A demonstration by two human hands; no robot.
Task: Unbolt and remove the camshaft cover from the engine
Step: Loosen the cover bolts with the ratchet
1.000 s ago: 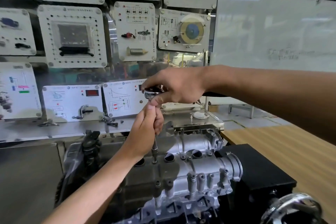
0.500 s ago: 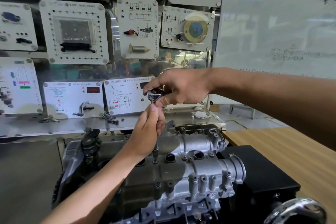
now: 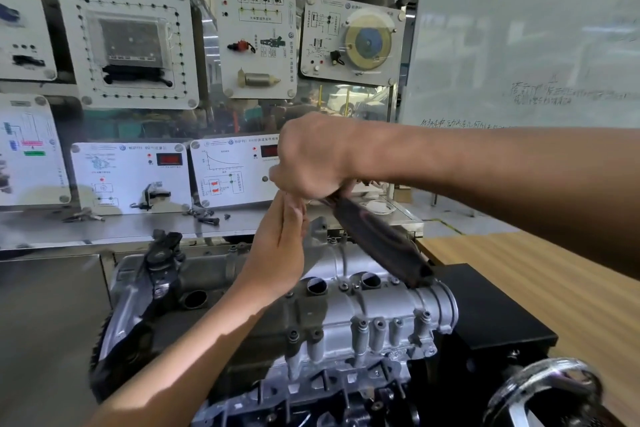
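- I see the camshaft cover (image 3: 346,308) directly under both hands, seated on top of the engine (image 3: 311,374). It is grey cast metal, brighter silver on the side below my right hand (image 3: 311,159), with round openings along its top and bolt heads along its near edge.
- The right hand is curled, knuckles up, gripping the head end of a ratchet wrench (image 3: 381,243). The dark, blurred handle slants down and away from the wrist across the cover.
- The left hand (image 3: 277,253) stands upright just beneath the right, fingers pointing up and touching its underside. I cannot tell whether it grips anything.
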